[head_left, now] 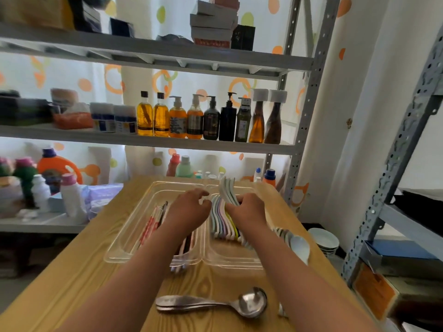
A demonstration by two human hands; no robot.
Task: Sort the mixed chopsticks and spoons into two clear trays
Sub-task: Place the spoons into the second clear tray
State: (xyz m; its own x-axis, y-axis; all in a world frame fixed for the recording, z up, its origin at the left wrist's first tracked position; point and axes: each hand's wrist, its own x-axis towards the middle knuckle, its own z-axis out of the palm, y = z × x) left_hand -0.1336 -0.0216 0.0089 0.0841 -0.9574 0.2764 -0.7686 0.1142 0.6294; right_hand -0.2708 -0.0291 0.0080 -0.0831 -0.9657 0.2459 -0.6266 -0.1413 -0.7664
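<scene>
**Head view: both hands at the spoon tray**

Head view looks down on a light wooden table (84,283) with two see-through plastic trays side by side. The left clear tray (119,245) holds red-and-white and dark chopsticks (153,221) lying lengthwise. The right clear tray (230,262) holds a row of pastel ceramic spoons (223,224) packed on edge.

My right hand (249,212) is over that tray, fingers curled round a bunch of white and pastel spoons (227,190) whose ends stand up past my knuckles. My left hand (189,209) hangs over the seam between the two trays, fingers bent toward the spoon row. I cannot tell whether it holds anything.

Just right of the right clear tray, by my forearm, a pale blue ceramic spoon (299,248) lies with a few more beside it. Near the table's front edge lies a stack of shiny metal spoons (251,303), bowls to the right.

Behind the table a grey metal shelf (167,144) carries a line of pump bottles (177,121).
</scene>
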